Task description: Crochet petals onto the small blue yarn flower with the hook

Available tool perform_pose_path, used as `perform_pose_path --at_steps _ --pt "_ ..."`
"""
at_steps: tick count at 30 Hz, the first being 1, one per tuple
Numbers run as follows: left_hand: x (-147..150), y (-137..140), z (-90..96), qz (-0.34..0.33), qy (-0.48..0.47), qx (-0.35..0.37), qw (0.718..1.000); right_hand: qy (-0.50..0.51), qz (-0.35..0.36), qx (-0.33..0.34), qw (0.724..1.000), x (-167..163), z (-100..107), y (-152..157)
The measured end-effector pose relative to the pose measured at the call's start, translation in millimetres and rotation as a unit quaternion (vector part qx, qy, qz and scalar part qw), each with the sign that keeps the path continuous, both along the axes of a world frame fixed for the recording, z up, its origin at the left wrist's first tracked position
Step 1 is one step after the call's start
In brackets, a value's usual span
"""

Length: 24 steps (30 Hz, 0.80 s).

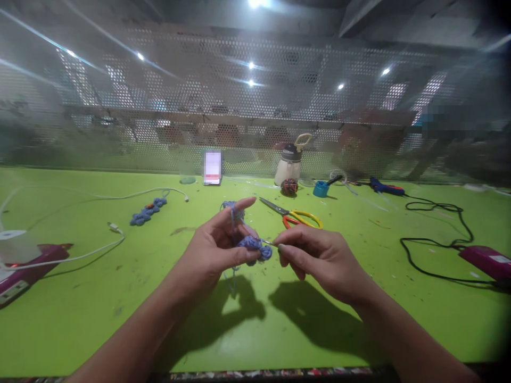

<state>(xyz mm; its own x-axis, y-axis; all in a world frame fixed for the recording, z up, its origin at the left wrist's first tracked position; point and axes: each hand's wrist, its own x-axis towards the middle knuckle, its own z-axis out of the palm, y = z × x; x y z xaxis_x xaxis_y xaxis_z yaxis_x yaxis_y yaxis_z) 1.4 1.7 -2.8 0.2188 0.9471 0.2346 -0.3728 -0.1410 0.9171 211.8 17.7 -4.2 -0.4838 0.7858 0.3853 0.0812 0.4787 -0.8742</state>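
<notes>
Between thumb and fingers, my left hand (217,244) pinches a small blue-purple crochet piece (251,246) above the table. Matching yarn (232,207) runs over its raised index finger, and a loose strand hangs below the hand. My right hand (315,252) is closed on a thin metal crochet hook (268,242), whose tip meets the right side of the crochet piece. Just beyond the hands lie scissors (293,214) with one yellow and one red-orange handle. A finished-looking blue crochet strip (147,211) with an orange spot rests to the left.
On the green table (131,314), a phone (212,167), a bottle (288,164), a dark multicoloured ball (289,186) and a blue pot (321,189) stand at the back. A glue gun (385,186) lies back right. Purple power strips (34,268) and cables occupy both sides.
</notes>
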Motion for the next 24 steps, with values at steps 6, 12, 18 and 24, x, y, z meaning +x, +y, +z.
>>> perform_pose_path --at_steps 6,12,18,24 --pt "-0.3 -2.2 4.5 0.01 -0.026 -0.018 0.999 -0.052 -0.039 0.175 0.982 6.7 7.5 -0.4" --pt "-0.2 -3.3 5.9 0.012 -0.033 -0.047 0.998 -0.055 -0.035 0.223 0.973 10.0 12.6 -1.9" --pt "-2.1 -1.3 3.1 -0.029 0.003 -0.03 0.999 0.003 0.016 0.018 1.0 8.1 4.4 1.0" --pt "-1.7 2.1 2.0 -0.077 0.051 -0.081 0.992 0.099 0.013 -0.175 0.979 -6.0 -11.6 10.0"
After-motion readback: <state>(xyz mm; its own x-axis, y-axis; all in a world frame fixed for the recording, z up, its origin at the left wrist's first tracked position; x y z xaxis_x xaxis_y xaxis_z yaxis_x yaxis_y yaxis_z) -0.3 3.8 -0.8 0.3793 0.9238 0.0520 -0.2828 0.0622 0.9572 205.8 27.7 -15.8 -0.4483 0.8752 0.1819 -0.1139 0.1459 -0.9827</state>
